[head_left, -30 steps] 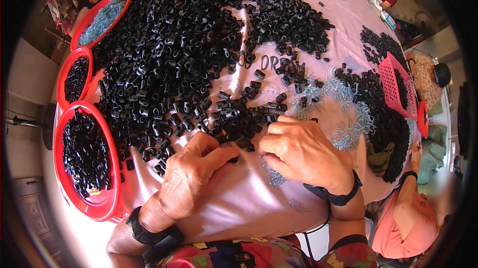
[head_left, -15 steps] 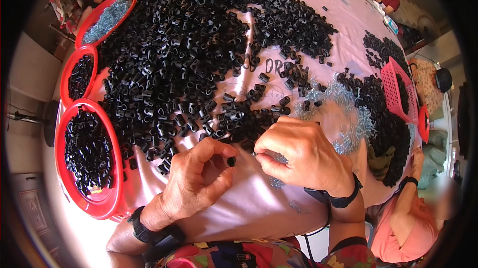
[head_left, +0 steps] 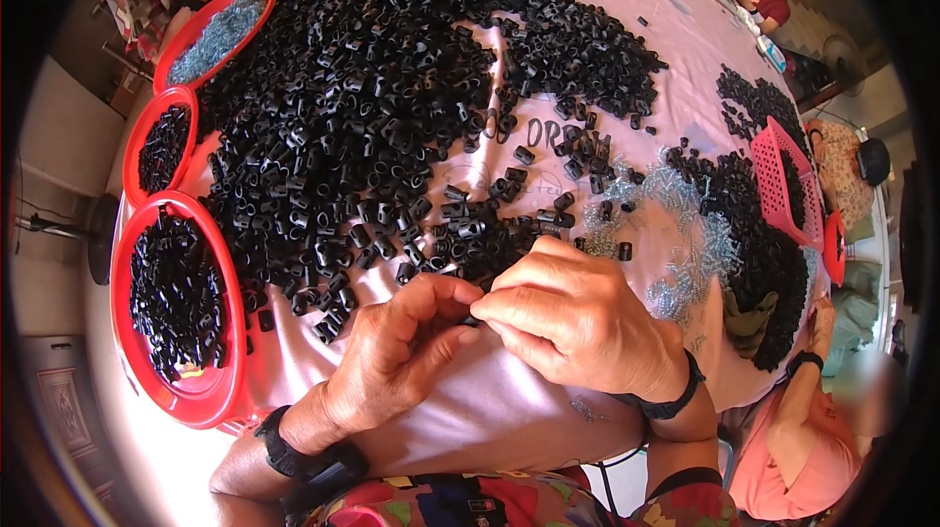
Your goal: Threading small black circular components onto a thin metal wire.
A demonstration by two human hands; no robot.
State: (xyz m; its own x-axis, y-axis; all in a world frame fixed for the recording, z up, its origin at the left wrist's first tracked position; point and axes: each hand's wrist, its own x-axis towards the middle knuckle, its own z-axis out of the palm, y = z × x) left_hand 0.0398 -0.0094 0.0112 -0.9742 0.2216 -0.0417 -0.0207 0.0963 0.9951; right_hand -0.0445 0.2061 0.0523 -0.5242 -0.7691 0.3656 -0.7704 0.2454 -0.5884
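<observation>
My left hand (head_left: 397, 346) pinches a small black plastic piece (head_left: 471, 319) between thumb and fingers, mostly covered by the fingertips. Against it, the closed fingertips of my right hand (head_left: 583, 316) meet those of the left; whatever they grip is hidden. Just beyond both hands spreads a large heap of short, hollow black plastic parts (head_left: 343, 135). Many tiny silvery-blue pieces (head_left: 690, 263), perhaps springs, are scattered to the right of my right hand.
Along the left edge stand a red basin of black parts (head_left: 235, 370), a smaller red basin (head_left: 192, 106) and a red tray (head_left: 269, 0) of silvery pieces. A pink basket (head_left: 774, 169) sits at right, near a co-worker's arm (head_left: 798, 414). Pink cloth (head_left: 509, 409) covers the table.
My right hand has moved left, so its fingertips now meet the black piece in my left hand. The tiny shiny thing that showed at its fingertips is hidden now.
</observation>
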